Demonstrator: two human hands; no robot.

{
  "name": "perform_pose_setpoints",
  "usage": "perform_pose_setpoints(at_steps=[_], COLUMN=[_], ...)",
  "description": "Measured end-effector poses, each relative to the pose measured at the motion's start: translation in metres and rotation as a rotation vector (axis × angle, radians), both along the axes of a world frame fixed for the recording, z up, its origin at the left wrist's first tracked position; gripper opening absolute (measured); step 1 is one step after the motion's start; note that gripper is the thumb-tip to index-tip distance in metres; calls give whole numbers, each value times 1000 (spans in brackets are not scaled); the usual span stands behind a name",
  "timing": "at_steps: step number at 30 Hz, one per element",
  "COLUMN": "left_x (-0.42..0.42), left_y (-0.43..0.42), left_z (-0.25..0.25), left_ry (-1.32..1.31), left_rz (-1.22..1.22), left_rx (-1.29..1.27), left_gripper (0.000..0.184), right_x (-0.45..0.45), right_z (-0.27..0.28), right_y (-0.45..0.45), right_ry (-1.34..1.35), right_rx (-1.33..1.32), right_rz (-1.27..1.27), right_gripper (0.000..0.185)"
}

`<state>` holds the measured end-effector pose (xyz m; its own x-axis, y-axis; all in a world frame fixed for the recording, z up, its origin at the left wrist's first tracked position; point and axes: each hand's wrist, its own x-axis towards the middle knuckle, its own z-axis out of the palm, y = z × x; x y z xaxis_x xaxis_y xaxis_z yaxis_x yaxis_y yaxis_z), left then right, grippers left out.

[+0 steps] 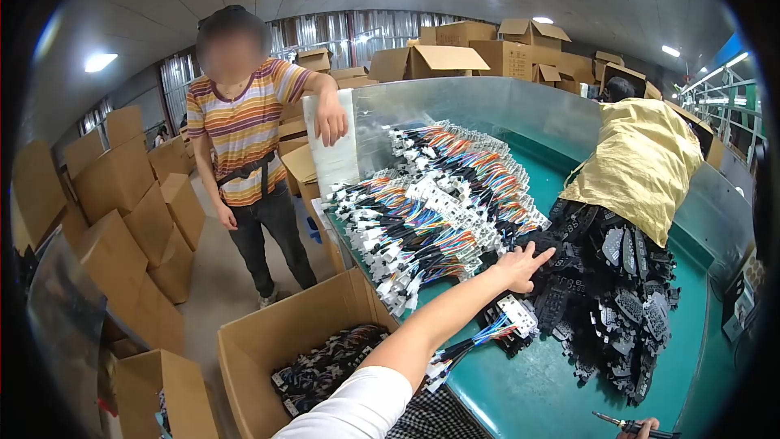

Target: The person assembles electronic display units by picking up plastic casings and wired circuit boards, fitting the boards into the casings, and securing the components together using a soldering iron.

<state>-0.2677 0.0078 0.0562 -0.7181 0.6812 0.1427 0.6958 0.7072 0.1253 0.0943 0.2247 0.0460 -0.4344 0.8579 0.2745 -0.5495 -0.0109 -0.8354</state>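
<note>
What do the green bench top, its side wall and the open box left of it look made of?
Green bench top: smooth, faint sheen; rubber mat or plastic, unclear. Side wall: likely sheet metal, grey, blurry reflections. Open box: cardboard, matte brown, flat panels.

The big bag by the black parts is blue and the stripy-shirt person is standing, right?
Not blue: the head view shows that the bag is yellow. It is by the black parts, and the stripy-shirt person is standing.
</note>
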Motion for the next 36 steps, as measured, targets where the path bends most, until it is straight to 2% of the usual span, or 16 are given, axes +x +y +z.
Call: perform_pose_setpoints(at_steps=[3, 10, 13, 15, 16, 17, 19, 20, 21, 24, 28, 30, 36], left_x=[7, 4, 3, 7, 9, 19, 13, 15, 6, 2, -9, -4, 6], left_y=[2, 7, 7, 4, 4, 1, 6, 7, 7, 6, 3, 3, 2], left_z=[-3, -3, 1, 6, 12, 23, 14, 18, 10, -2, -5, 2, 17], left_ry=[204, 329, 300, 318, 247, 262, 283, 259, 317, 531, 502, 519, 675], left_rz=[-37, -107, -136, -169, -155, -118, -93, -82, -133, -179, -107, -118, -197], left_rx=[-33, -39, -47, -36, -119, -103, -69, -18, 30, 102, -31, 0, 184], left_gripper=[93, 84, 81, 85, 86, 82, 68, 64, 63, 69, 78, 67, 63], right_x=[0, 0, 0, -9, -11, -4, 0, 0, 3, 4, 1, 1, 1], right_z=[2, -1, -3, 1, 2, -1, -41, -29, -23, -17, -13, -10, -13], right_y=[-3, 0, 4, 1, 1, 3, 33, 24, 18, 13, 9, 9, 11], right_ry=[-8, 9, 22, -30, -70, -127, 3, -13, -43, 36, 47, 51, 55], right_rx=[9, 2, 33, -50, -90, -126, -55, -102, -16, -31, -65, -67, -68], right_rz=[4, -11, 37, -28, -76, -145, -110, -137, -63, -37, 11, 1, -6], right_gripper=[15, 17, 19, 19, 20, 20, 11, 11, 13, 12, 12, 12, 12])
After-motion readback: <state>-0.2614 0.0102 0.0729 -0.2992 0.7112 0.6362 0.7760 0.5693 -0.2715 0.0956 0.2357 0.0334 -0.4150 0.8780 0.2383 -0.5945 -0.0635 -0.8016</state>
